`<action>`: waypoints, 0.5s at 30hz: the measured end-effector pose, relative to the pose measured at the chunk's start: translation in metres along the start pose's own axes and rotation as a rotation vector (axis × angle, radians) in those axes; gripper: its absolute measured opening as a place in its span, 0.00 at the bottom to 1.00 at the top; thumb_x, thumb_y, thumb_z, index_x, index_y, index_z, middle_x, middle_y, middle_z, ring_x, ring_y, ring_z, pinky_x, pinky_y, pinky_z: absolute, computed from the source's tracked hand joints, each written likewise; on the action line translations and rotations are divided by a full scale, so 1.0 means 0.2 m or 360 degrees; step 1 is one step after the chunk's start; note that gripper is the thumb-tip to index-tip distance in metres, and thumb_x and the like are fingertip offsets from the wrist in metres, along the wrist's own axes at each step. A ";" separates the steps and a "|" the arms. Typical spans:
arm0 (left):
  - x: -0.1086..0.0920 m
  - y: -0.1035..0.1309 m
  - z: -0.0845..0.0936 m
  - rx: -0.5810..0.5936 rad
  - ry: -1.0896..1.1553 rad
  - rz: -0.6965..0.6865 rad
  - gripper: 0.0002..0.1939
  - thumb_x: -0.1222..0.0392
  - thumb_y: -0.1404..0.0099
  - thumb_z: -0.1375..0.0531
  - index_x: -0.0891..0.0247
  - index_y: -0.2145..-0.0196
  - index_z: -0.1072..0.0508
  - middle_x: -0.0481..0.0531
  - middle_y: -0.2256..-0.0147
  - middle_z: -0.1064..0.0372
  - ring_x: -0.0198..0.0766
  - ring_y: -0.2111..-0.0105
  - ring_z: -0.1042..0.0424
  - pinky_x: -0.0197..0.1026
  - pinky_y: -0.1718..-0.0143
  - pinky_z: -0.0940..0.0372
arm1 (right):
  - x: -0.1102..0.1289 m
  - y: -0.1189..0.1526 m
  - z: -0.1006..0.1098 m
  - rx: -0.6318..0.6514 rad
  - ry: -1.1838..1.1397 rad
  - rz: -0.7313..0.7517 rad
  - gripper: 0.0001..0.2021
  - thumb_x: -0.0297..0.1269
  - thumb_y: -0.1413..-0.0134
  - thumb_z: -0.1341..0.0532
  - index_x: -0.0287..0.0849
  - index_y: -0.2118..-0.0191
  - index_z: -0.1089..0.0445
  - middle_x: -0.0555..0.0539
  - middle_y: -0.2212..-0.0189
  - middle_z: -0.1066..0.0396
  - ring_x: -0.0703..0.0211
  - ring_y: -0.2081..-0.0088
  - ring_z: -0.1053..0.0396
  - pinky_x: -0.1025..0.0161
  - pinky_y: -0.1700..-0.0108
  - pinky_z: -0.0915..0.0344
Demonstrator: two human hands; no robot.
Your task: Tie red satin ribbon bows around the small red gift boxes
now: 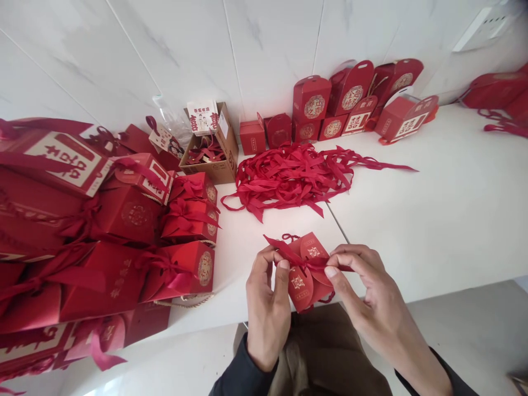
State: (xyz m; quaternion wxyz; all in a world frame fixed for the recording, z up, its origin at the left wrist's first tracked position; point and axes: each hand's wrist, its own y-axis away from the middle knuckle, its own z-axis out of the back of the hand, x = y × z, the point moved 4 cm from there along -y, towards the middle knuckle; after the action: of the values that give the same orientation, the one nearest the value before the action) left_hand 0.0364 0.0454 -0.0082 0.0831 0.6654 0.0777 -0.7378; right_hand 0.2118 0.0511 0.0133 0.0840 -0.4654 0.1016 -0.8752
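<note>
A small red gift box [300, 286] with pale printed characters sits at the front edge of the white table, in front of my body. Across its top runs a red ribbon [295, 254], knotted or crossed near the middle. My left hand [270, 300] pinches the ribbon on the left side between thumb and fingers. On the right, my right hand [365, 289] pinches the ribbon's other side. Twisted red cord shows at the box's top and lower right. Fingers partly cover the ribbon ends.
Behind the box lies a heap of loose red ribbons [289, 176]. Finished-looking red boxes with bows [119, 220] are stacked at left. A cardboard carton [229, 151] and several red boxes [311, 104] line the tiled wall. The white table's front edge [462, 291] runs close by.
</note>
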 end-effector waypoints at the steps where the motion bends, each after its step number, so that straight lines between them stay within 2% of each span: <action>1: 0.00 0.00 0.00 0.0011 0.0025 0.0017 0.12 0.50 0.25 0.44 0.60 0.62 0.31 0.48 0.66 0.32 0.37 0.66 0.35 0.39 0.62 0.38 | 0.00 0.00 0.00 -0.0003 -0.0014 -0.0021 0.09 0.45 0.30 0.41 0.49 0.62 0.29 0.45 0.58 0.30 0.49 0.53 0.30 0.54 0.52 0.29; 4: 0.00 -0.01 0.02 -0.0003 0.0060 0.0028 0.13 0.49 0.24 0.45 0.60 0.59 0.30 0.51 0.62 0.29 0.39 0.61 0.30 0.40 0.57 0.35 | -0.04 0.00 0.02 0.0005 -0.0087 -0.0179 0.11 0.49 0.30 0.42 0.51 0.57 0.28 0.45 0.54 0.28 0.49 0.50 0.28 0.58 0.58 0.27; 6: 0.00 -0.01 0.06 -0.0055 0.0101 0.0003 0.12 0.49 0.24 0.45 0.58 0.52 0.30 0.54 0.52 0.28 0.43 0.49 0.29 0.43 0.47 0.35 | -0.08 0.00 0.03 -0.0026 -0.0145 -0.0320 0.13 0.52 0.29 0.44 0.52 0.52 0.29 0.46 0.50 0.26 0.49 0.48 0.27 0.59 0.57 0.26; 8: 0.01 0.01 0.10 -0.0082 0.0152 -0.0004 0.13 0.50 0.23 0.46 0.56 0.46 0.32 0.55 0.43 0.31 0.45 0.38 0.34 0.47 0.37 0.40 | -0.11 0.00 0.06 -0.0108 -0.0206 -0.0415 0.15 0.55 0.30 0.44 0.52 0.50 0.29 0.46 0.51 0.24 0.49 0.47 0.26 0.57 0.51 0.26; 11: 0.04 0.07 0.13 -0.0017 0.0098 -0.0046 0.16 0.52 0.24 0.45 0.54 0.42 0.35 0.57 0.37 0.36 0.48 0.33 0.39 0.54 0.31 0.46 | -0.14 0.02 0.08 -0.0216 -0.0265 -0.0510 0.18 0.59 0.33 0.43 0.51 0.53 0.29 0.45 0.56 0.20 0.45 0.49 0.23 0.53 0.48 0.25; 13: 0.06 0.13 0.12 0.0087 -0.0039 -0.0117 0.27 0.54 0.30 0.39 0.54 0.35 0.39 0.59 0.33 0.41 0.54 0.30 0.44 0.59 0.30 0.48 | -0.17 0.03 0.08 -0.0245 -0.0260 -0.0560 0.20 0.61 0.36 0.42 0.51 0.53 0.28 0.43 0.58 0.19 0.42 0.52 0.22 0.50 0.52 0.24; 15: 0.09 0.19 0.08 0.0189 -0.0215 -0.0119 0.49 0.58 0.41 0.30 0.54 0.28 0.48 0.61 0.29 0.48 0.61 0.29 0.49 0.63 0.30 0.48 | -0.23 0.04 0.07 -0.0243 -0.0249 -0.0614 0.20 0.62 0.39 0.40 0.53 0.53 0.27 0.42 0.57 0.19 0.38 0.52 0.22 0.48 0.55 0.23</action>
State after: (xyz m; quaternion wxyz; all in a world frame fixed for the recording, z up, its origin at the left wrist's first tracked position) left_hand 0.0275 0.0054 -0.0247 0.0209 0.6145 0.0528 -0.7869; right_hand 0.2485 0.0527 -0.0173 -0.1128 -0.5477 0.0700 -0.8260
